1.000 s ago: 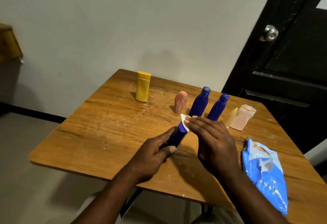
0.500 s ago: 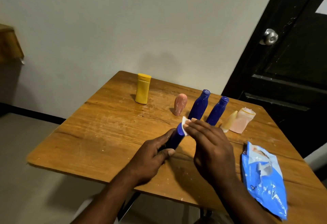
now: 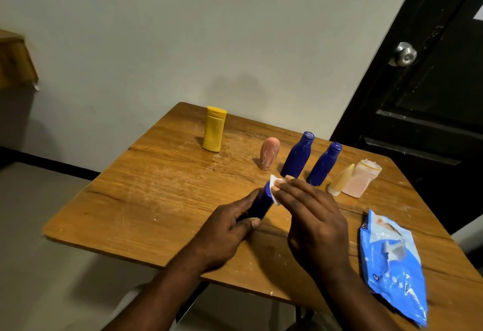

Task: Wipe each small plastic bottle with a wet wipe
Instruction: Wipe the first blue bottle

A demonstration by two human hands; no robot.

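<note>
My left hand (image 3: 224, 231) grips a dark blue bottle (image 3: 260, 204) by its lower part, tilted up and away over the wooden table (image 3: 146, 200). My right hand (image 3: 311, 215) holds a white wet wipe (image 3: 275, 187) against the bottle's upper end with its fingertips. Further back stand a yellow bottle (image 3: 214, 129), a small pink bottle (image 3: 269, 153), two more dark blue bottles (image 3: 298, 155) (image 3: 324, 164), a cream cone-shaped bottle (image 3: 341, 180) and a pale pink bottle (image 3: 360, 177).
A blue wet-wipe pack (image 3: 392, 262) lies near the table's right front edge. A black door with a metal knob (image 3: 403, 54) is at the right, just behind the table. A grey wall is behind. The table's left half holds nothing.
The wipe under my right fingertips has slid a little along the bottle's upper end, and both hands sit slightly lower in view. The standing bottles have not moved.
</note>
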